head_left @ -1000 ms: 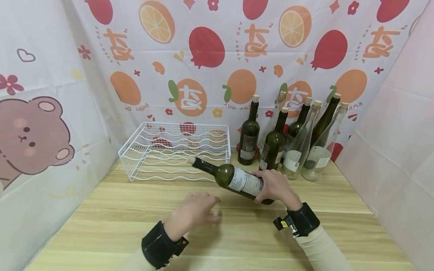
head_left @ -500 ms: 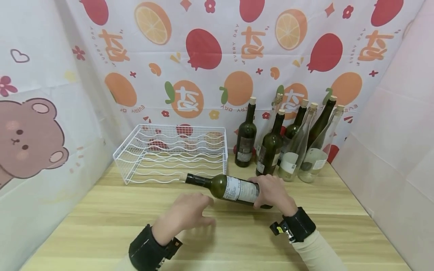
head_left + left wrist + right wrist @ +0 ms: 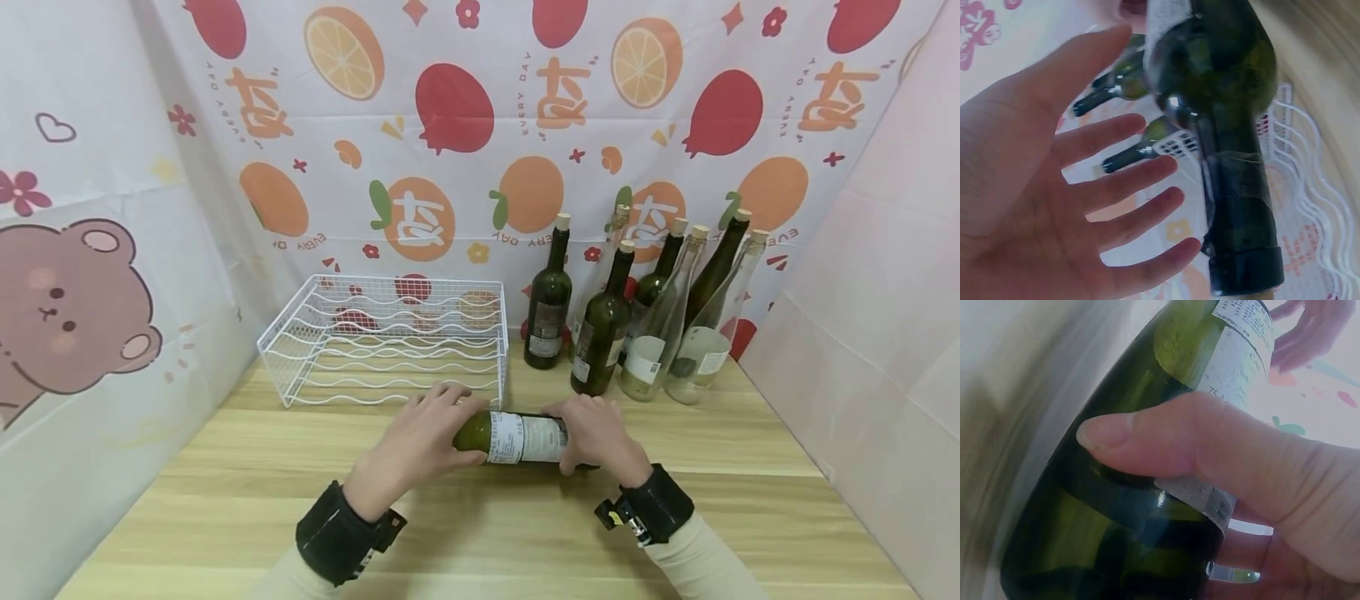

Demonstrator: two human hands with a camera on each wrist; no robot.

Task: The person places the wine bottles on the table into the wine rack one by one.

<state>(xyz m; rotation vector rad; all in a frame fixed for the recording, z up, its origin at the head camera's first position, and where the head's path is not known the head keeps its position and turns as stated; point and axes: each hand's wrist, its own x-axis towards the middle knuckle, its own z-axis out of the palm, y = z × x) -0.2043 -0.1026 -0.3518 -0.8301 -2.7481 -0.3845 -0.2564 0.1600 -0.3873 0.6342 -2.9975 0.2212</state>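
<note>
A dark green wine bottle (image 3: 506, 437) with a pale label lies nearly level above the wooden table, its neck pointing left. My right hand (image 3: 592, 435) grips it near the base; in the right wrist view the thumb (image 3: 1147, 434) presses across the glass. At the shoulder end my left hand (image 3: 427, 437) is spread, and it hides the neck in the head view. The left wrist view shows that hand (image 3: 1054, 175) with fingers extended beside the bottle neck (image 3: 1235, 187), a gap between the fingertips and the glass.
A white wire rack (image 3: 390, 342) with wavy bars stands at the back, left of centre. Several corked bottles, green (image 3: 550, 308) and clear (image 3: 660, 333), stand at the back right. A printed cloth (image 3: 450, 108) hangs behind, with side sheets left and right.
The bottle has come down and turned from a tilted pose to nearly level, still in my right hand. My left hand has moved up to the bottle's neck end.
</note>
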